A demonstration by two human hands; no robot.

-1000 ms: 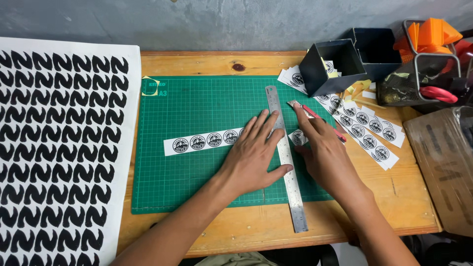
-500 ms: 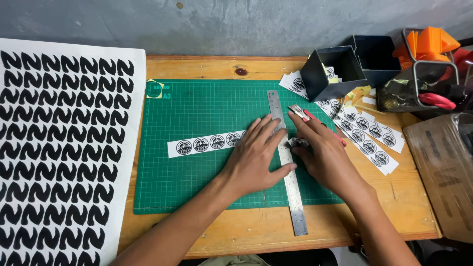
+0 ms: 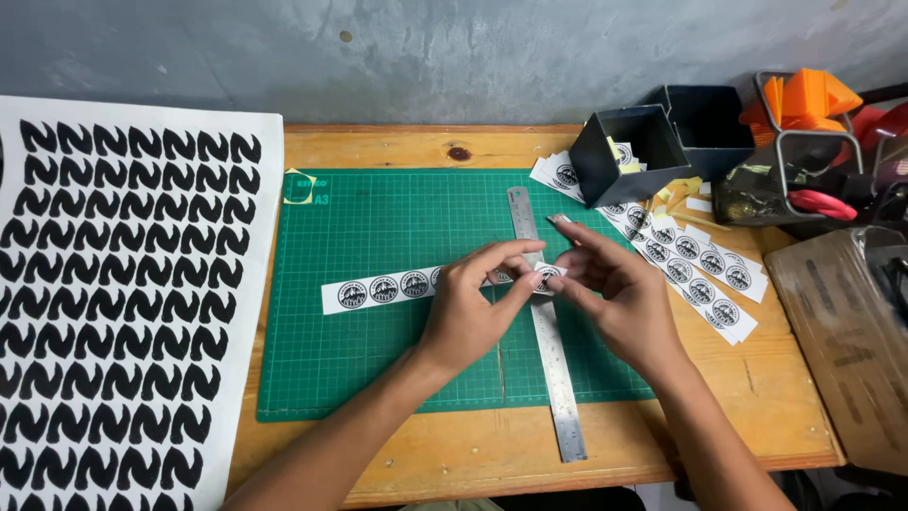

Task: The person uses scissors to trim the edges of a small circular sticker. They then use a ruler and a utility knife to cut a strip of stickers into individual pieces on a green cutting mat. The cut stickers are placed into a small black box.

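Above the green cutting mat (image 3: 378, 237), both hands' fingers (image 3: 515, 289) pinch one small cut sticker (image 3: 547, 275) over the steel ruler (image 3: 549, 360).

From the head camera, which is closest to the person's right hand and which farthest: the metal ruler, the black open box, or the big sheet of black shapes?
1. Metal ruler, just beside the right hand.
2. Black open box, up near the wall.
3. Sheet of black shapes, far left.

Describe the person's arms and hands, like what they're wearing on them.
Both forearms are bare as far as the view shows, with no sleeves in sight. The left hand and right hand wear no gloves, and no rings, watch or bracelets can be seen. The fingernails look short and unpainted.
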